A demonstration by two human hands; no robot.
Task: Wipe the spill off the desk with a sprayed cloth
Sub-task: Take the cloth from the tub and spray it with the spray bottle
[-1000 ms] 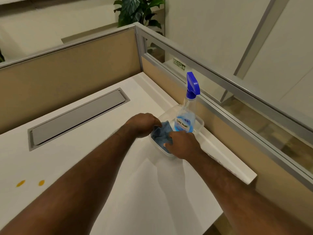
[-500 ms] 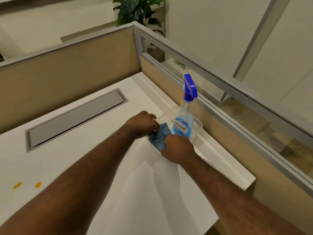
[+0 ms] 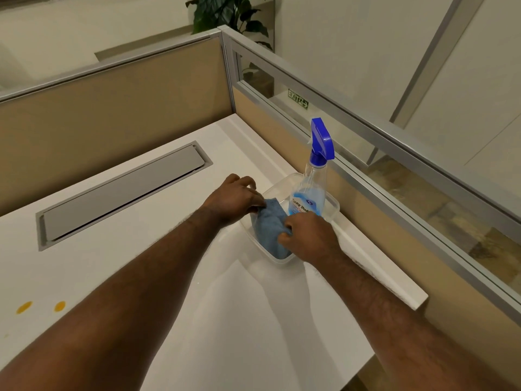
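Reaching forward with both forearms extended, the left hand (image 3: 235, 197) and right hand (image 3: 308, 235) pinch a crumpled blue cloth (image 3: 269, 227) from opposite sides, fingers curled closed on it. It lies in a clear plastic tub (image 3: 332, 206) beside a blue-capped spray bottle (image 3: 313, 190). Two orange spill spots (image 3: 42, 307) sit near-left on the white desk (image 3: 141, 249).

Both hands grip a blue cloth (image 3: 269, 231) inside a clear tub (image 3: 334, 206): left hand (image 3: 235, 197), right hand (image 3: 308, 235); spray bottle (image 3: 311, 190) upright beside it; two orange spots (image 3: 42, 307) lie well apart on the desk (image 3: 169, 235).
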